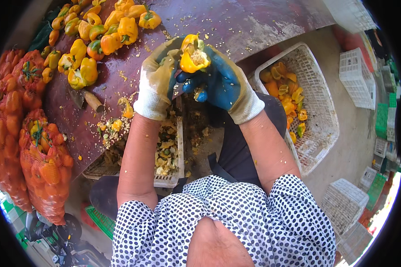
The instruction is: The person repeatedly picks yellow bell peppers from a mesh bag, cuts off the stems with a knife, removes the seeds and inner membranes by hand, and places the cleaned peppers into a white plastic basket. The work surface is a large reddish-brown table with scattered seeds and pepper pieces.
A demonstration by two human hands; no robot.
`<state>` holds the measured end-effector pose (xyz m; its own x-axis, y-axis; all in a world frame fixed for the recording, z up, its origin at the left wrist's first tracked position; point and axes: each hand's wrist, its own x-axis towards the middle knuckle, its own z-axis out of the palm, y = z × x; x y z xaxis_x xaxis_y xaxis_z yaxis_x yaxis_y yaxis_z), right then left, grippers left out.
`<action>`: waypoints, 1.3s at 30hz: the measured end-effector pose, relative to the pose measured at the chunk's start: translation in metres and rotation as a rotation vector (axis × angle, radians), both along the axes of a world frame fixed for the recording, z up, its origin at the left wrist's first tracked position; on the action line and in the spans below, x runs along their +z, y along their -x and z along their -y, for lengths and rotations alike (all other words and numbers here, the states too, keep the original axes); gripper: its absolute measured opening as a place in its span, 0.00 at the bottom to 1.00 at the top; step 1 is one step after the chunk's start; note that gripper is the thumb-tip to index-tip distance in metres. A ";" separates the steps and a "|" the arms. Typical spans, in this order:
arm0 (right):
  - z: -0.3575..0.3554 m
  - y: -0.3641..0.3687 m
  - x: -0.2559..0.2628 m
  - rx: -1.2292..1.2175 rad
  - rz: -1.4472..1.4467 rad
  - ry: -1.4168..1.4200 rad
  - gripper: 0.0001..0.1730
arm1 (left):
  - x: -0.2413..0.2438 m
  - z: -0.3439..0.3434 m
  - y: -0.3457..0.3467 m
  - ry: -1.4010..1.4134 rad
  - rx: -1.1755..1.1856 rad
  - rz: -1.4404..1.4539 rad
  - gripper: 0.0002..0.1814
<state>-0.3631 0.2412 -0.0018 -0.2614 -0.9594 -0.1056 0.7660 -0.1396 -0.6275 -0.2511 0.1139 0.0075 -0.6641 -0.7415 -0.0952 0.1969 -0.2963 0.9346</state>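
Note:
An opened yellow bell pepper, its pale seed core showing, is held up between my two gloved hands above the table's near edge. My left hand, in a coated work glove, has its fingers curled against the pepper's left side. My right hand, in a blue-palmed glove with seeds stuck on it, grips the pepper from the right. Left of them on the dark red table lie a knife with a wooden handle, pepper scraps and scattered seeds. Whole yellow and orange peppers are piled farther back.
Red mesh sacks of peppers stand at the left. A white plastic crate at the right holds pepper pieces. Below the table edge, another crate holds cores and scraps. Stacked crates stand farther right.

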 end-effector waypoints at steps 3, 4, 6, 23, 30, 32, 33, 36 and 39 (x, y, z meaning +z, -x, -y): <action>0.004 0.011 -0.011 0.104 -0.117 -0.008 0.29 | 0.012 -0.008 0.000 0.364 0.109 0.195 0.16; 0.007 0.010 -0.012 0.074 -0.229 -0.026 0.29 | 0.010 -0.006 -0.003 0.418 0.116 0.093 0.17; 0.011 0.005 -0.018 -0.092 -0.595 0.004 0.28 | 0.016 -0.003 -0.012 0.831 0.061 0.073 0.21; 0.025 0.006 -0.024 -0.152 -0.627 -0.192 0.35 | 0.005 0.022 -0.004 1.262 -0.201 0.277 0.17; 0.033 0.011 -0.032 0.050 -0.549 -0.177 0.25 | -0.007 0.025 -0.009 1.039 -0.235 0.371 0.13; 0.032 0.008 -0.030 0.022 -0.519 -0.182 0.22 | -0.008 0.028 -0.010 1.056 -0.187 0.288 0.14; 0.031 0.006 -0.026 0.015 -0.552 -0.201 0.22 | -0.009 0.028 -0.010 1.035 -0.182 0.312 0.13; 0.031 0.005 -0.009 -0.003 -0.735 -0.285 0.22 | -0.020 0.029 -0.008 0.965 -0.118 0.371 0.12; 0.028 0.005 -0.013 -0.143 -1.046 -0.197 0.23 | -0.023 0.023 -0.003 0.991 -0.074 0.421 0.12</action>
